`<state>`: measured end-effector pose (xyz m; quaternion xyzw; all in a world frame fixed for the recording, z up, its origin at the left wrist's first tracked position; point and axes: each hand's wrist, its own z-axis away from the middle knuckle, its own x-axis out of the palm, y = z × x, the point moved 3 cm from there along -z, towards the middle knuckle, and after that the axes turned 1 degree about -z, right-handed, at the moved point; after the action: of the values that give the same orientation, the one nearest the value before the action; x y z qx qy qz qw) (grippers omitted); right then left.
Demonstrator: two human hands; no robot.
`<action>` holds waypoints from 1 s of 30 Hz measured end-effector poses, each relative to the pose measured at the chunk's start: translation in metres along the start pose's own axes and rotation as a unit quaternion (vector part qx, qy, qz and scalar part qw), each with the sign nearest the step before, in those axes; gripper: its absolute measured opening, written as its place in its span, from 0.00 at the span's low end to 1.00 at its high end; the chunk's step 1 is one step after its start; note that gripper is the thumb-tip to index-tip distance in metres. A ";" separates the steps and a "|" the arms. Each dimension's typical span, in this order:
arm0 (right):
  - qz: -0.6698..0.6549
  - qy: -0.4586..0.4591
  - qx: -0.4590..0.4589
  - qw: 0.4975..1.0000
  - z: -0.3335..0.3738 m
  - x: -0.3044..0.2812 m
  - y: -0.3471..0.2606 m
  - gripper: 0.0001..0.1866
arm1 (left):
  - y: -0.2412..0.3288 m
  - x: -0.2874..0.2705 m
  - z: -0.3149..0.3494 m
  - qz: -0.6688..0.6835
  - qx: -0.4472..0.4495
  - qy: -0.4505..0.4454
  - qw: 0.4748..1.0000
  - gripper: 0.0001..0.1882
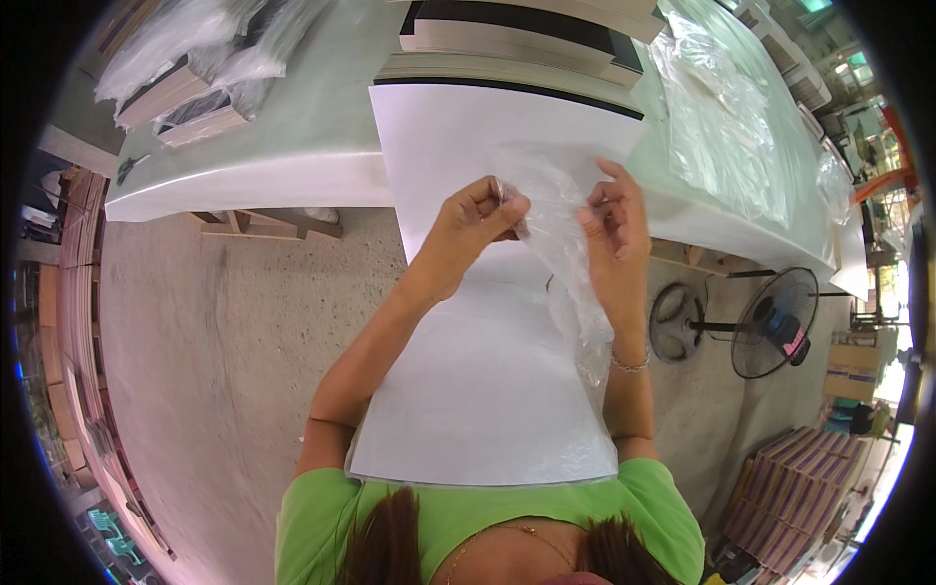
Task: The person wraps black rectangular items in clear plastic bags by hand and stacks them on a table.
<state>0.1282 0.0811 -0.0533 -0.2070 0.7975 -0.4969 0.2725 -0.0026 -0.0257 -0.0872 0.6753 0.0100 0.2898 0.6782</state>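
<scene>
Clear film worked by two bare hands over a large white sheet

Left hand (pixel 456 234): thumb and fingers closed in a pinch on the edge of the clear plastic film (pixel 558 239). Right hand (pixel 618 229): just across from it, fingers part-curled, forefinger raised, thumb close to the film; cannot tell whether it grips. Chain bracelet (pixel 631 365) on the right wrist.

Film: crumpled, see-through, spread between the hands and trailing down near the right wrist. Below it, a large white sheet (pixel 478 390), its far end on the desk (pixel 322 107), its near end against the front of the person's green shirt (pixel 655 497). Glossy plastic shows along the sheet's near edge.

Far side of the desk, centre: stack of thick boards (pixel 517 73), pale edges with black layers, just beyond the sheet. Far left: bundles in clear plastic (pixel 185 97); nearer, by the desk's left end, a small pair of scissors (pixel 129 168). Right part of the desk: flat, wrinkled heap of clear plastic (pixel 721 127).

Floor (pixel 224 331): bare, grey, speckled. To the right, a fan (pixel 775 324) with a dark wire cage and round base. Near right: a striped stack (pixel 795 492). Near left, at the rim of view: green plastic seats (pixel 115 536), small and bent by the lens.
</scene>
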 end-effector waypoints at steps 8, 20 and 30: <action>-0.065 0.015 0.039 0.997 -0.006 -0.016 0.010 0.20 | -0.004 -0.016 0.004 0.045 -0.029 -0.021 0.998 0.15; -0.230 -0.126 0.143 0.954 0.007 0.016 0.021 0.15 | 0.006 0.004 -0.001 -0.069 0.081 -0.065 0.992 0.20; -0.115 -0.238 0.048 0.963 0.042 0.038 -0.016 0.49 | 0.007 0.002 0.001 -0.130 0.117 0.144 0.974 0.13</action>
<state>0.1269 0.0229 -0.0624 -0.3964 0.6558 -0.4990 0.4047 -0.0037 -0.0264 -0.0799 0.6939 0.2290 0.2898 0.6182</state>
